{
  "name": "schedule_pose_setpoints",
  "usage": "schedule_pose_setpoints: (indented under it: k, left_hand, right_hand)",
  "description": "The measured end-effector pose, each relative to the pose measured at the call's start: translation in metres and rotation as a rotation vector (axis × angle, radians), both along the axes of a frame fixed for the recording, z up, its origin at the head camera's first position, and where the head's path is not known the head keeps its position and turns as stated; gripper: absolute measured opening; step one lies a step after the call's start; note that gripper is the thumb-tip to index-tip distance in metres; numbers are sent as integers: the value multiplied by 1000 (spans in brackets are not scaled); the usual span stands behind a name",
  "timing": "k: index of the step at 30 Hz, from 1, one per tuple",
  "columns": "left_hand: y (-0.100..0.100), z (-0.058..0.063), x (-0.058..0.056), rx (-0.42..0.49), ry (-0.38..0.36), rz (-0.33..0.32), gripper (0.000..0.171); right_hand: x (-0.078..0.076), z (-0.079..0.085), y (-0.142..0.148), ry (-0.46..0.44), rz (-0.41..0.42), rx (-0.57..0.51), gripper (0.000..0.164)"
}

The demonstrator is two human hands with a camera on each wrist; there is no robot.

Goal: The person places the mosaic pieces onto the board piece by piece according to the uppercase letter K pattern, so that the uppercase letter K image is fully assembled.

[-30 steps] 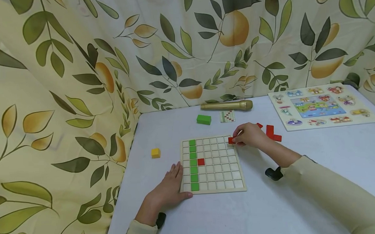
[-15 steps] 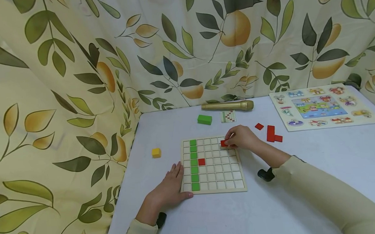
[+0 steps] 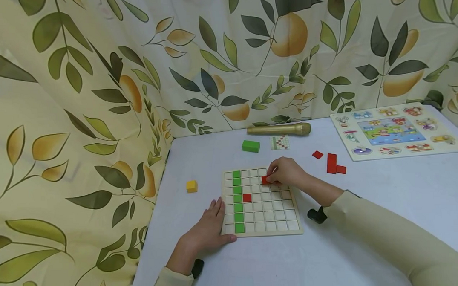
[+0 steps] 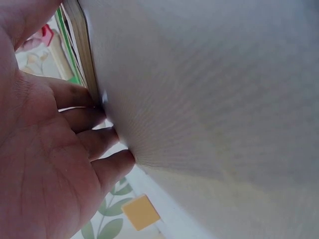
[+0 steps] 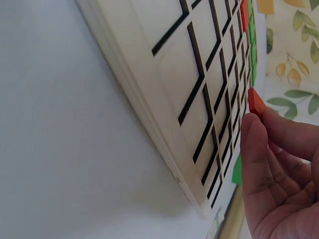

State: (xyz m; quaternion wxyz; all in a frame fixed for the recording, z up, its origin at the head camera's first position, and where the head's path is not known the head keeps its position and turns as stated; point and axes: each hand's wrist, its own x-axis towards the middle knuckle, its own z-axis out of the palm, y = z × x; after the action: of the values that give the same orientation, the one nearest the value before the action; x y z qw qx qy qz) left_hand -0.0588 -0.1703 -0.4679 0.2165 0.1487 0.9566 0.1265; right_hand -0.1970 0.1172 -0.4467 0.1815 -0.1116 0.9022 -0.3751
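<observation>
A wooden grid board (image 3: 269,217) lies flat on the table, with a column of green tiles (image 3: 238,207) near its left side and one red tile (image 3: 247,198) beside that column. Over the board's upper part, my right hand (image 3: 285,173) pinches another red tile (image 3: 264,180) between thumb and finger; the right wrist view shows this red tile (image 5: 256,102) raised above the grid. My left hand (image 3: 205,230) rests at the board's lower left, its fairly straight fingers touching the left edge and its thumb at the near edge.
Several loose red tiles (image 3: 331,163) lie right of the board. Behind it are a green block (image 3: 251,146), a small pattern card (image 3: 280,142) and a gold microphone (image 3: 279,129). A yellow cube (image 3: 191,186) sits left; a picture puzzle board (image 3: 392,131) lies back right.
My right hand has carried its red tile leftward and slightly nearer, from the board's upper right corner to further in over the grid. My left hand stays in place.
</observation>
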Motion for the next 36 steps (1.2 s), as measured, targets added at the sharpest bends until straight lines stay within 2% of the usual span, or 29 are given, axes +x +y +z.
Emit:
schedule_pose_setpoints:
  k: [8,18,31,36]
  left_hand:
    - [1,3,0,7,-4,5,107]
    - [1,1,-1,3,-14,9,108]
    - [2,3,0,-7,-12,8,107]
    - [2,3,-1,-5,-12,10,108]
  right_hand:
    - [2,0,-11,23,33,21,10]
    - [7,-2,-25,12,58,-27,8]
    - [14,-1,-36,30,81,24,8]
    - [13,-5,-38,81,105,69,9]
